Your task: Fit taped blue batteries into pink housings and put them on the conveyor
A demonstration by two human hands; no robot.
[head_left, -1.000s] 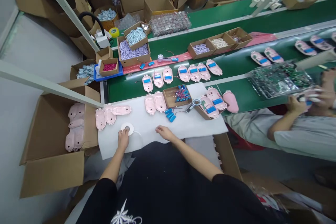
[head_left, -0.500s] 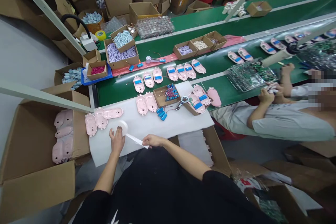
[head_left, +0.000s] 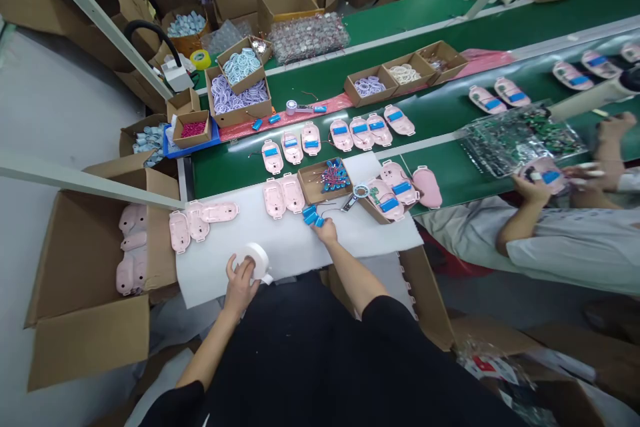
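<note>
My left hand (head_left: 242, 285) grips a roll of white tape (head_left: 261, 257), its fingers in the core; a short loose end hangs at the roll's lower right. My right hand (head_left: 327, 232) has its fingers closed at the near end of a small group of blue batteries (head_left: 310, 214) with thin wires. Both hands are over a white foam sheet (head_left: 215, 277). Just beyond the right hand is a cardboard box of wired blue batteries (head_left: 335, 175). Two empty pink shells (head_left: 284, 196) lie left of that box, and several more pink shells (head_left: 199, 221) at the sheet's left end.
Pink shells with blue batteries (head_left: 311, 140) line the green bench (head_left: 225, 173). A small handheld fan part (head_left: 359, 193) lies near a box holding filled shells (head_left: 387, 203). Boxes of rings (head_left: 237, 97) stand behind. At right, a co-worker's hands (head_left: 537, 183) hold a pink shell.
My right hand has let go of the tape's pulled-out strip and moved up and right to the blue batteries. My left hand has shifted right with the roll, now tilted up.
</note>
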